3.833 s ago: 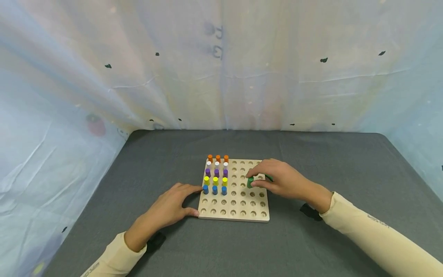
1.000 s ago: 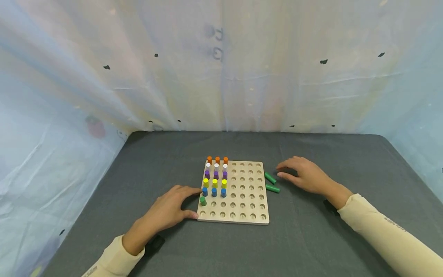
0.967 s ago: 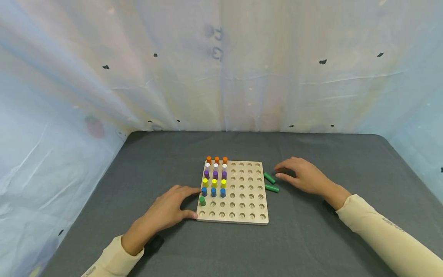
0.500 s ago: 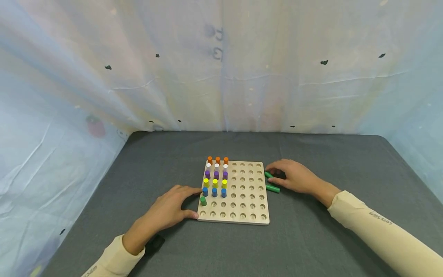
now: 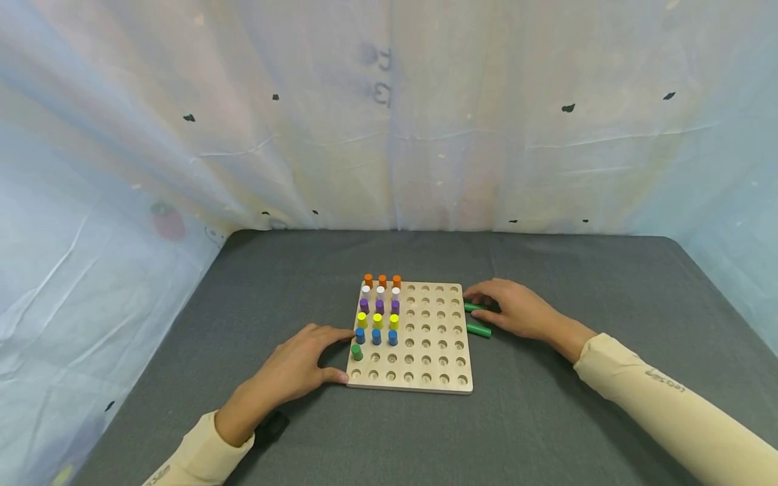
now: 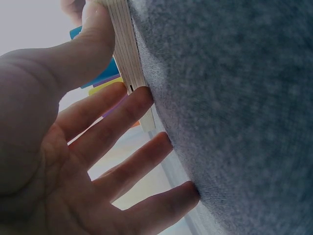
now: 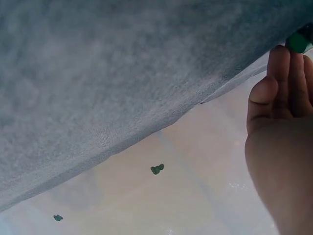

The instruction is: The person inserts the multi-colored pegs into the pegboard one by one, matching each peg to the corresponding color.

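A square wooden pegboard [image 5: 434, 387] lies on the grey cloth. Left columns carry rows of three orange, white, purple, yellow and blue pegs [image 5: 376, 337], plus one green peg [image 5: 356, 352] below the blue row. My left hand [image 5: 298, 361] rests with spread fingers against the board's left edge; the left wrist view shows thumb and fingertips at the wooden side [image 6: 128, 54]. To the right of the board, my right hand [image 5: 516, 312] pinches a green peg [image 5: 473, 307] lying on the cloth, its far part hidden by the fingers. Another green peg [image 5: 479, 331] lies just below.
The grey cloth-covered table [image 5: 547, 418] spreads round the board on all sides. Pale printed sheeting [image 5: 450, 135] hangs behind and along both sides of the table.
A green peg now stands in the leftmost hole below the blue row. My right hand has come back to the loose pegs, and the upper one has turned under its fingers. The left hand stays put.
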Tool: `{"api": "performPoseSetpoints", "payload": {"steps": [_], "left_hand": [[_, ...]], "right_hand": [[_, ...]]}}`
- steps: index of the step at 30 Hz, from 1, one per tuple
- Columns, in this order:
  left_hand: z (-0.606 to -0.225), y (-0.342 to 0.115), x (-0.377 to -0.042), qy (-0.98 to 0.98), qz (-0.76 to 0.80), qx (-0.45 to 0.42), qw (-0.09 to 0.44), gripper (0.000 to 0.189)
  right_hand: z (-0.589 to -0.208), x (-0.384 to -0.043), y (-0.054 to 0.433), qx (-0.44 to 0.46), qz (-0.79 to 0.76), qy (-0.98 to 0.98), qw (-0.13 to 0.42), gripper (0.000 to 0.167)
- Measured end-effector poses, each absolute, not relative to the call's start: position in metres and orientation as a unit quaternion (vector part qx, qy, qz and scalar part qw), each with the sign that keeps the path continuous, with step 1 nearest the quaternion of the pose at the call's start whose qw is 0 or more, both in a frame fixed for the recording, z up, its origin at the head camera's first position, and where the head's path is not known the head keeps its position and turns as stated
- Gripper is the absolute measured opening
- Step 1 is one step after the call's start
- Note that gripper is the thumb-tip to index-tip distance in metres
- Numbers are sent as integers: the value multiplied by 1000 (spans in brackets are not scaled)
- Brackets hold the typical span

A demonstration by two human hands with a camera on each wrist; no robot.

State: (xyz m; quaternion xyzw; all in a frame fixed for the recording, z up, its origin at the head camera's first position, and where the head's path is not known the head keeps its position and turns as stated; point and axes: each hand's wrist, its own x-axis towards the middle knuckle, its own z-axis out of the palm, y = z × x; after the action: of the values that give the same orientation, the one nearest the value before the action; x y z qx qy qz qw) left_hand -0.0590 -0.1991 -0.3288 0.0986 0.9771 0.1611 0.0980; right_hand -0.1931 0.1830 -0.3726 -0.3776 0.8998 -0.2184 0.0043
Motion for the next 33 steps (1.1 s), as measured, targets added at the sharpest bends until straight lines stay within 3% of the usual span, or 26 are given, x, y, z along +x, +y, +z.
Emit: {"api": "performPoseSetpoints", "payload": {"steps": [19, 33], "left_hand": [[-327, -198, -60, 976, 165, 100, 97, 71], [-328, -198, -59, 977, 162, 97, 96, 71]], "right_hand": [[-373, -194, 184, -409, -265, 872, -47, 37], [-370, -192, 182, -391, -263, 882, -32, 32]]}}
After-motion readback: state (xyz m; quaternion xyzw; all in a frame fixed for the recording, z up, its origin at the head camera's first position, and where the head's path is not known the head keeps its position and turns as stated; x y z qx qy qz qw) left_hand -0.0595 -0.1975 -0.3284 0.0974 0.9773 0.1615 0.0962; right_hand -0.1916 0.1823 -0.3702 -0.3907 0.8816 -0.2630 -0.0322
